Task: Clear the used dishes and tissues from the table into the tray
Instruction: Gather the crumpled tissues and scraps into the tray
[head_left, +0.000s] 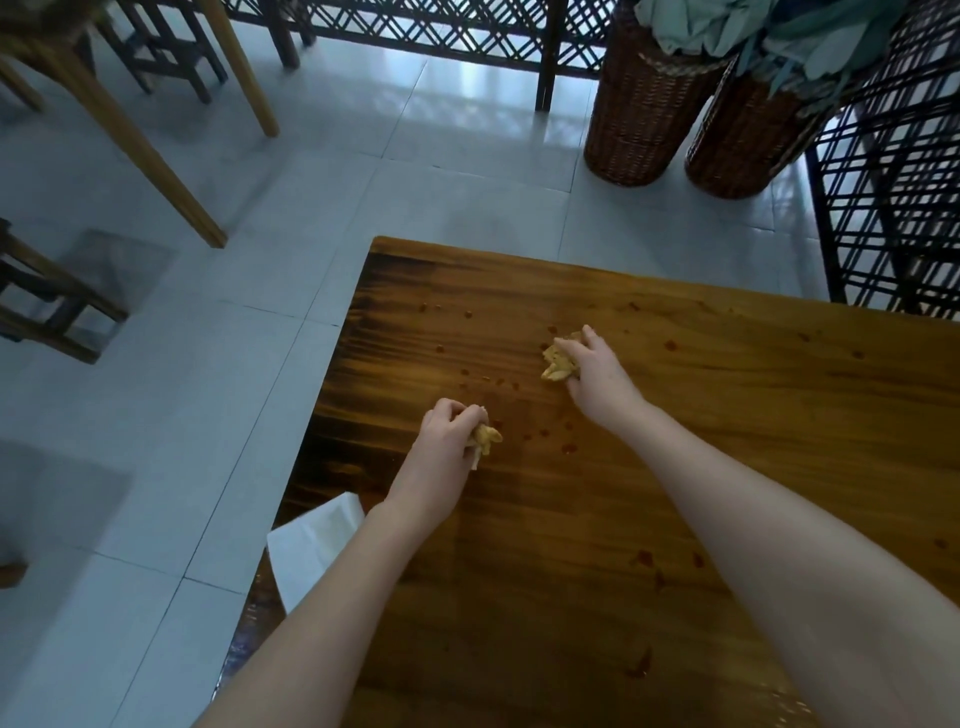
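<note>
My left hand (445, 435) grips a crumpled, yellow-stained tissue (487, 437) near the left side of the wooden table (675, 467). Farther in, my right hand (592, 371) curls over a second crumpled yellowish tissue (557, 364) that lies on the tabletop. A flat white tissue (311, 545) hangs over the table's left edge beside my left forearm. Reddish sauce drops dot the wood around both hands. No tray and no dishes are in view.
Pale floor tiles (208, 364) lie left of and beyond the table. Wooden stools and table legs (156, 156) stand at the far left. Two wicker baskets (644, 104) with green cloth sit at the back right, next to a dark lattice screen (893, 208).
</note>
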